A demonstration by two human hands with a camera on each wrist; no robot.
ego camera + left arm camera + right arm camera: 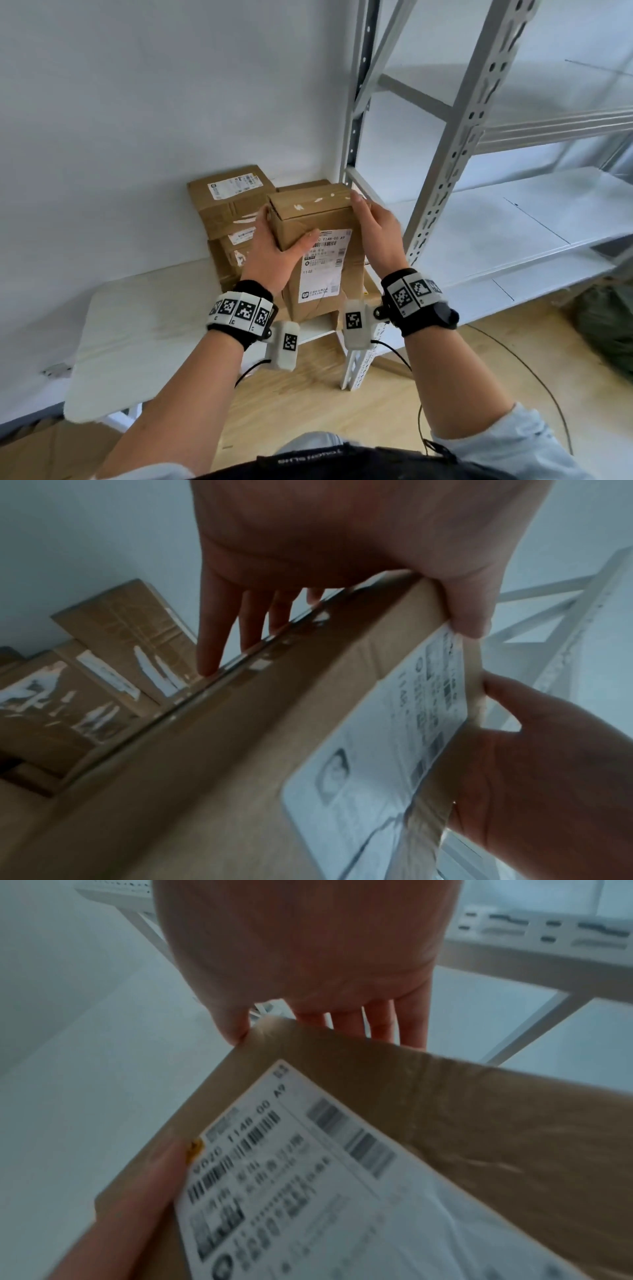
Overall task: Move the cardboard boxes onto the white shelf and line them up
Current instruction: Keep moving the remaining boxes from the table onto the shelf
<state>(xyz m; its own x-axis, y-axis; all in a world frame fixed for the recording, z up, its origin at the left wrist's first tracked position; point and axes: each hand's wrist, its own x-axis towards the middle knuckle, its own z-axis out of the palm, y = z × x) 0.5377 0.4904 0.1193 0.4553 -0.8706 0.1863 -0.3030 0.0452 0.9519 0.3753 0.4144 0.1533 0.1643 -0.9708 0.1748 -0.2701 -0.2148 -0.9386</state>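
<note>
I hold a brown cardboard box [308,217] with a white shipping label [325,267] up in front of me, tilted. My left hand [272,248] grips its left side, thumb on the front face. My right hand [373,229] grips its right side near the top corner. The left wrist view shows the box [267,737] between my left hand [342,539] and right hand [548,777]. In the right wrist view my right hand [308,950] reaches round the box [479,1110]. Behind it, several more boxes [229,198] are stacked. The white shelf [496,236] is to the right.
The stacked boxes [103,656] sit on a low white table [144,325] against the wall. A perforated shelf upright [445,171] stands just right of my right hand. A dark green bag [609,329] and a black cable [534,373] lie on the wooden floor.
</note>
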